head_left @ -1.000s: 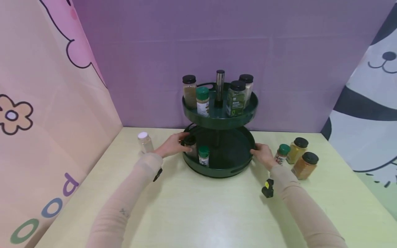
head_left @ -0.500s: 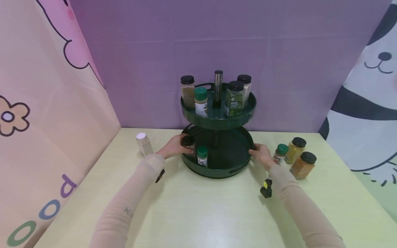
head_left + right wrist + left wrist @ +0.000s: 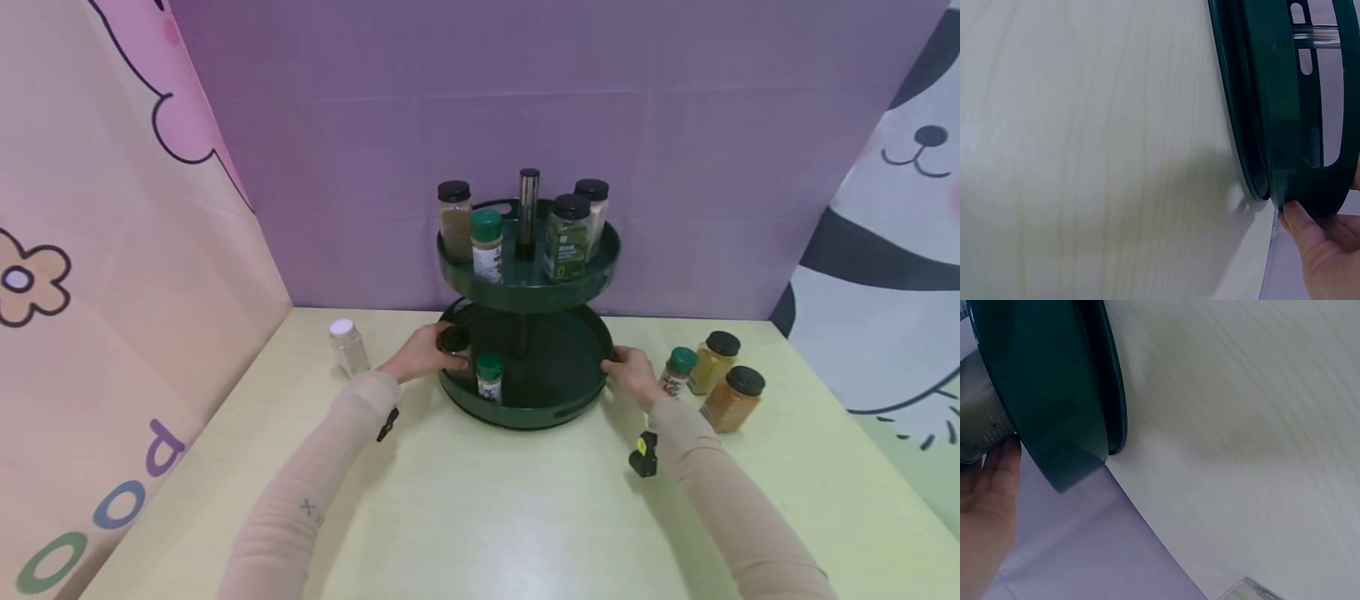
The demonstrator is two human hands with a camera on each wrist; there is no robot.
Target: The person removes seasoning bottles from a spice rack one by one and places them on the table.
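A dark green two-tier spice rack (image 3: 528, 296) stands on the table near the purple backdrop. My left hand (image 3: 422, 354) grips a black-lidded spice jar (image 3: 454, 340) at the left of its lower tray (image 3: 525, 417); in the left wrist view the fingers (image 3: 1002, 469) lie against the jar (image 3: 985, 422) behind the tray wall. A small green-lidded bottle (image 3: 490, 379) stands beside that jar. On the other side, my right hand (image 3: 633, 372) pinches the rim of the lower tray, thumb outside, as the right wrist view shows.
The upper tray holds several jars: a brown one (image 3: 455, 229), a green-lidded one (image 3: 487, 250), a green-labelled one (image 3: 567, 246) and a pale one behind. A white-lidded bottle (image 3: 349, 348) stands left. Right of the rack are green-lidded (image 3: 677, 371), yellow (image 3: 714, 364) and orange (image 3: 732, 402) jars.
My left hand has settled more closely round the black-lidded jar. The right hand stays at the tray rim, and the whole head view has shifted slightly.
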